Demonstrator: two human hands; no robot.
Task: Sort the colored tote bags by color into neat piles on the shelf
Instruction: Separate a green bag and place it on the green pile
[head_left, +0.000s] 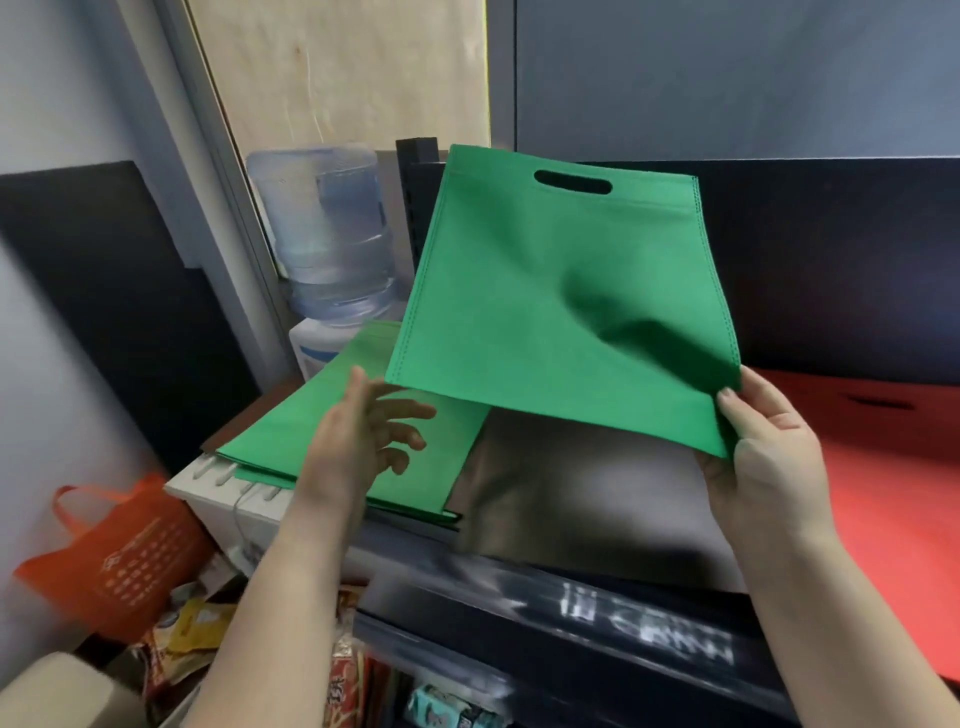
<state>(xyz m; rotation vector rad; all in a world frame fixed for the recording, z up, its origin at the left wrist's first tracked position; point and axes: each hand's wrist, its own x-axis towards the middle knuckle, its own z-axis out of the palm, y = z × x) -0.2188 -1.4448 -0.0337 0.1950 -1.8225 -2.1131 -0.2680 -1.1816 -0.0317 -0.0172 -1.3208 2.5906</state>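
A green tote bag (545, 291) with a cut-out handle hangs in the air over the dark shelf (587, 499). My right hand (758, 457) pinches its lower right corner. My left hand (363, 436) is open with fingers spread, just below the bag's lower left corner and above a flat pile of green bags (311, 431) at the shelf's left end. A pile of red bags (893, 467) lies flat at the right end of the shelf.
A water cooler bottle (332, 234) stands behind the green pile. An orange bag (114, 556) and snack packets (197, 629) sit low on the left. The shelf's glossy front edge (571, 608) runs across below my arms.
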